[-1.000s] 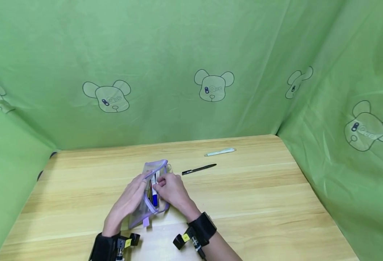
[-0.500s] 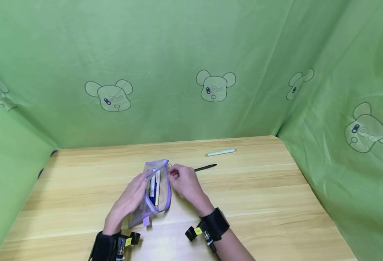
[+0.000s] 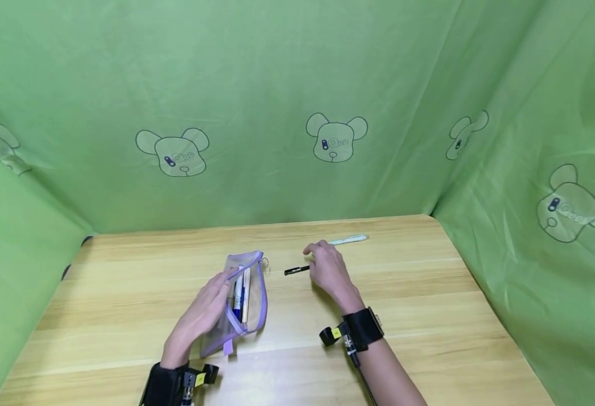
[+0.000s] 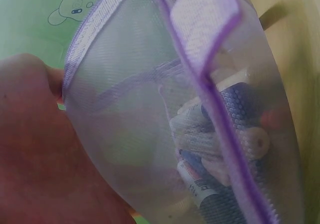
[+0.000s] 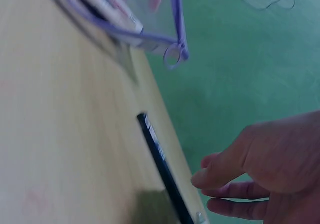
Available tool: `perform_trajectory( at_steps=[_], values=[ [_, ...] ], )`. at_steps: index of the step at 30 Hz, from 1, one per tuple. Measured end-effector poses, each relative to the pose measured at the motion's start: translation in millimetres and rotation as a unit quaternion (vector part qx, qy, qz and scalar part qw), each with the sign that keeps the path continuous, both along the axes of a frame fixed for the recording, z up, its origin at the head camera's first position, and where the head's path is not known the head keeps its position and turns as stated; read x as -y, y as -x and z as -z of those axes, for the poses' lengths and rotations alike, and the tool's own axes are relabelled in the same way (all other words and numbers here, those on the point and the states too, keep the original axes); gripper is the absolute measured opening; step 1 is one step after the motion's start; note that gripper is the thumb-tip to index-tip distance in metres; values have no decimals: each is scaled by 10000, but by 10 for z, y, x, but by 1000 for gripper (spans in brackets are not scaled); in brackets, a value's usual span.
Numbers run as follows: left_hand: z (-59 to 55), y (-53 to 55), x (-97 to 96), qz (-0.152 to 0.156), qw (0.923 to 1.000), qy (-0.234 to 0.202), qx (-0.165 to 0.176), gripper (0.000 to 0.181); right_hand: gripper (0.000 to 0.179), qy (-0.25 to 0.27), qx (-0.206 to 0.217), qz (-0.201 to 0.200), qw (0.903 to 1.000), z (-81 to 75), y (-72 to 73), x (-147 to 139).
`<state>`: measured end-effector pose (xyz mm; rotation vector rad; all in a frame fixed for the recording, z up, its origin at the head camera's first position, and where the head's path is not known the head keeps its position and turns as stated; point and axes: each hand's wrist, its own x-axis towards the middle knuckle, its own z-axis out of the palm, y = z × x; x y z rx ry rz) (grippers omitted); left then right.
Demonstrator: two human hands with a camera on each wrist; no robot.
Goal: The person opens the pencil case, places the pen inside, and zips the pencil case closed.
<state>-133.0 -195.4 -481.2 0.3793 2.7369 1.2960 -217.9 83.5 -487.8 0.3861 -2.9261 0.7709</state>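
A see-through mesh pencil case (image 3: 264,307) with purple trim stands unzipped on the table, its mouth facing right. My left hand (image 3: 203,307) holds its left side at the rim, thumb and fingers about the mesh wall. Inside lie several pens and markers (image 3: 245,293), which show through the mesh in the left wrist view. My right hand (image 3: 332,273) is over a black pen (image 3: 296,270), covering its far half in the head view. In the right wrist view its fingers are loosely bent and apart from the black pen (image 5: 162,164), with nothing between them.
Behind the right hand a pale blue-white pen (image 3: 350,239) lies near the back of the wooden table (image 3: 429,316). A ring pull (image 3: 265,261) hangs at the case's far corner. Green cloth (image 3: 257,186) with bear-head prints walls the back and sides.
My right hand has left the mouth of the pencil case and moved right, to above the black pen. A white marker with a blue cap has dropped lower in the case. The left hand stays put.
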Motion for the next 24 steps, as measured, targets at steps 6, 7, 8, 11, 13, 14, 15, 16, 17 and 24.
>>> perform_trajectory(
  at_steps=[6,7,8,11,13,14,15,16,17,24],
  values=[
    [5,3,-6,-11,10000,-10,-86,49,34,-449,36,-318,9985,114,43,-83],
    [3,4,-7,-22,10000,3,-81,48,30,-474,42,-364,9982,129,46,-89],
    [1,5,-8,-27,10000,5,-72,49,27,-506,48,-407,9979,145,51,-94],
    [-7,10,-13,-14,10000,7,-38,49,17,-513,-17,-454,9976,183,59,-100],
    [-12,10,-13,-4,10000,9,1,49,14,-532,-76,-445,9976,204,62,-103],
    [-15,9,-12,-3,10000,30,23,49,12,-540,-86,-433,9976,212,61,-103],
    [-17,8,-12,4,10000,42,40,49,12,-540,-94,-417,9976,218,57,-104],
    [-18,7,-10,0,10000,54,61,49,11,-549,-97,-411,9976,222,54,-104],
    [-20,3,-8,-3,9999,71,73,49,11,-562,-75,-402,9976,223,47,-105],
    [-18,-2,-3,4,9999,128,91,50,11,-174,145,-347,9991,122,-55,-103]
  ],
)
